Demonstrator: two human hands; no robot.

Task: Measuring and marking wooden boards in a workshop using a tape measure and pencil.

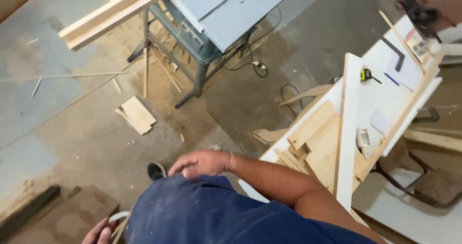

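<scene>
One concrete workshop floor (96, 143) fills the view, dusty, with sawdust thick toward twelve o'clock.

Table saw (226, 13), grey-blue top on a metal stand, at twelve o'clock; black cords trail from it toward one o'clock.

White workbench (385, 99), tilted across the view from three to one o'clock, bearing paper sheets, a black square, a blue pen and wood strips.

Long pale boards (115, 10), stacked, at eleven o'clock, crossing over the saw's left edge.

White-faced board (347, 128), standing on edge at three o'clock, leaning across the bench.

Stack of short wood offcuts (313, 143), on the bench's near end, just beside the white-faced board.

Flat plywood offcut (137, 115), on the floor at ten o'clock, well apart from both hands.

Right hand (199, 163), centre, at the person's blue-clad waist, fingers loosely curled, grasping nothing; a thin bracelet on the wrist.

Left hand (98, 233), at seven o'clock, partly cut by the frame edge, fingers closed on a curved white strip (118, 218) that arcs up beside the hip.

Glue bottle (363, 140), white, lying on the bench at three o'clock.

Tape measure (366, 74), yellow and black, on the bench at two o'clock.
</scene>
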